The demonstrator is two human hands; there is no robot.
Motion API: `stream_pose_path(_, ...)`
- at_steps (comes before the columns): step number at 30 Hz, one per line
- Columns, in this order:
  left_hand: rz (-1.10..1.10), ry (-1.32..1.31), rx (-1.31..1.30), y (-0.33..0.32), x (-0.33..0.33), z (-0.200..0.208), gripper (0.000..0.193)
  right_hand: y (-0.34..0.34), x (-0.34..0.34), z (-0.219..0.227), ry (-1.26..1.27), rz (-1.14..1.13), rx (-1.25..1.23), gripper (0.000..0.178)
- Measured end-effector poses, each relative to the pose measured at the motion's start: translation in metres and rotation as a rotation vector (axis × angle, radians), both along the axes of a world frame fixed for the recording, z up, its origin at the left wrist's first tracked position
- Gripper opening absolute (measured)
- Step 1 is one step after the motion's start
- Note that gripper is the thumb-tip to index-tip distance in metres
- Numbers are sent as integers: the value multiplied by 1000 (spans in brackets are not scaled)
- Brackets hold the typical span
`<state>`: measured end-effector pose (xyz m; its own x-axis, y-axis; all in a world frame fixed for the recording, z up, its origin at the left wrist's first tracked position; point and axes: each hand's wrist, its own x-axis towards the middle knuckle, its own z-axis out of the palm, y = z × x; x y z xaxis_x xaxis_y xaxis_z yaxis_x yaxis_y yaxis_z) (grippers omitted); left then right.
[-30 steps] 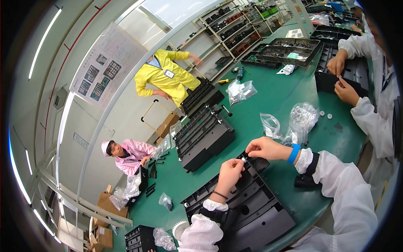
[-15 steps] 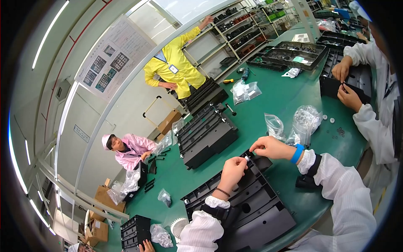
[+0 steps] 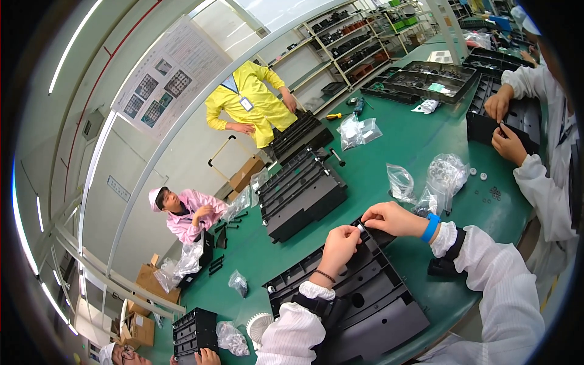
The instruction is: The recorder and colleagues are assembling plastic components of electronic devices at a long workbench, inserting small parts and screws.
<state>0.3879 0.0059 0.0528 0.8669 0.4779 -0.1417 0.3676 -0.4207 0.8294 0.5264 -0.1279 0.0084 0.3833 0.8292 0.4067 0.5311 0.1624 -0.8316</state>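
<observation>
A large black plastic tray-like panel (image 3: pixel 377 304) with ribs and round holes lies on the green table in front of me. At its far edge, my left hand (image 3: pixel 337 250) is closed in a pinch, its fingertips at a small white roller (image 3: pixel 361 228) on the panel. My right hand (image 3: pixel 395 220), with a blue wristband, comes from the right. Its thumb and forefinger pinch together just beside the roller, at the panel's far corner; what lies between them is too small to make out. Another white roller (image 3: pixel 271 291) sits at the panel's left corner.
Bags of white rollers (image 3: pixel 443 173) and loose small rings (image 3: pixel 496 193) lie beyond my right hand. Another black panel (image 3: pixel 302 198) stands ahead. A co-worker's hands (image 3: pixel 508 143) work on a panel at right. A white ribbed wheel (image 3: pixel 260 328) lies left of my left forearm.
My right hand's fingertips have come down closer to the panel's corner beside the roller. My left hand stays almost in place. Across the table, the person in yellow has lowered a raised arm.
</observation>
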Motion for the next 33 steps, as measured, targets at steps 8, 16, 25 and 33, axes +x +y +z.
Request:
stream_pose_path(8, -7, -6, 30, 6, 0, -5, 26, 1, 0, 1, 67, 34, -26, 21)
stream_pose_path(16, 0, -4, -10, 2, 0, -1, 21, 1, 0, -3, 94, 18, -22, 20)
stream_pose_path(25, 3, -11, 7, 3, 1, -2, 23, 2, -1, -1, 18, -9, -14, 20)
stream_pose_path(33, 10, -3, -24, 1, 1, 0, 22, 4, -1, -4, -39, -20, 21, 17)
